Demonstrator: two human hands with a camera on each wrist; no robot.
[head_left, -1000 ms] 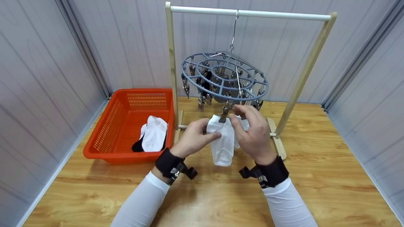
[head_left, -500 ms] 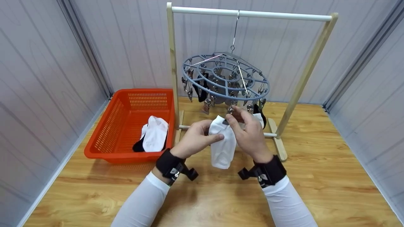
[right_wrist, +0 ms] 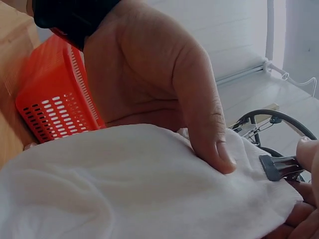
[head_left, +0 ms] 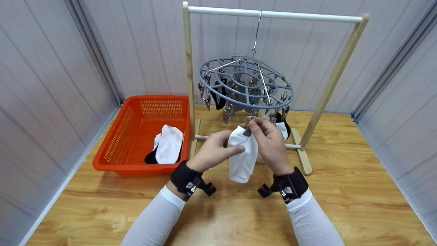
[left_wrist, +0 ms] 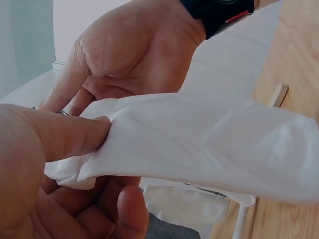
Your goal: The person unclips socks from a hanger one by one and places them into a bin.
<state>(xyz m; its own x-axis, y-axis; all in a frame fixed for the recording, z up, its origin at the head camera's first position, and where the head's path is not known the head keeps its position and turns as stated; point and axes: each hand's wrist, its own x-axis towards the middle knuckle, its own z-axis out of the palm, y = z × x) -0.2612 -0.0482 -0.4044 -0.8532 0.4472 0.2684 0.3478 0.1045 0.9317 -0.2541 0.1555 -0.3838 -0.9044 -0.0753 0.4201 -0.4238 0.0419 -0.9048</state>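
Observation:
A white sock (head_left: 241, 167) hangs toe down between the hands. My left hand (head_left: 215, 150) pinches it near the cuff, thumb in front and fingers behind. A grey-tipped metal clip (right_wrist: 271, 168) sits over the cuff edge in the right wrist view. My right hand (head_left: 273, 148) pinches the handles of this clip, thumb on top. Above is the round blue-grey clip hanger (head_left: 248, 105), tilted toward me, with several clips around it. In the left wrist view, the sock (left_wrist: 199, 144) stretches out from under the left thumb.
An orange basket (head_left: 140, 167) at the left holds a white sock (head_left: 169, 145) and something black. The hanger hooks on a white rail (head_left: 307, 17) of a wooden stand. A black sock (head_left: 218, 95) and a black-and-white piece (head_left: 282, 130) hang around it.
The hanger has turned a little and drawn lower at the front. My right thumb and fingers have moved onto the clip from beside it. The left hand keeps its hold on the sock.

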